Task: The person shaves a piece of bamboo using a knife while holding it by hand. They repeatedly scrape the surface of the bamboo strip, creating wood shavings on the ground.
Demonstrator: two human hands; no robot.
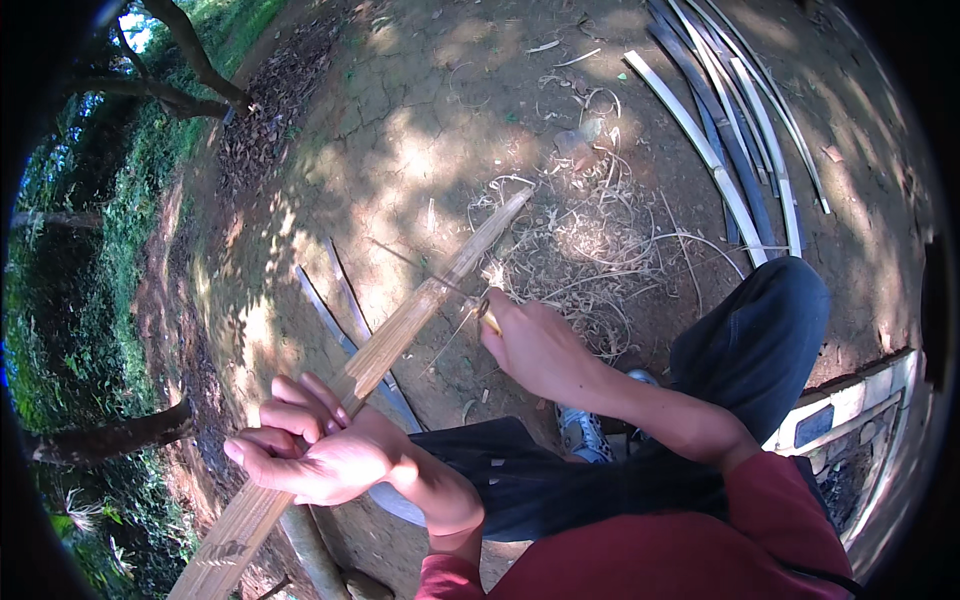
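A long wooden plank [400,335] runs slantwise from the lower left toward the middle of the ground. My left hand [320,445] lies across it, palm turned up and fingers curled in; whatever they may hold is hidden. Farther up the plank, my right hand [535,345] is closed around the yellowish handle of a knife [487,312]. Its thin blade reaches left over the plank's upper part, where the wood looks pale and freshly scraped. Curly pale shavings [590,240] lie heaped just beyond my right hand.
Long split strips [735,150], pale and dark, lie at the far right. More dark strips [340,310] rest left of the plank. My bent knee [760,320] and shoe [582,430] are close by. A pale slatted frame [850,415] stands right; trees [200,60] grow left.
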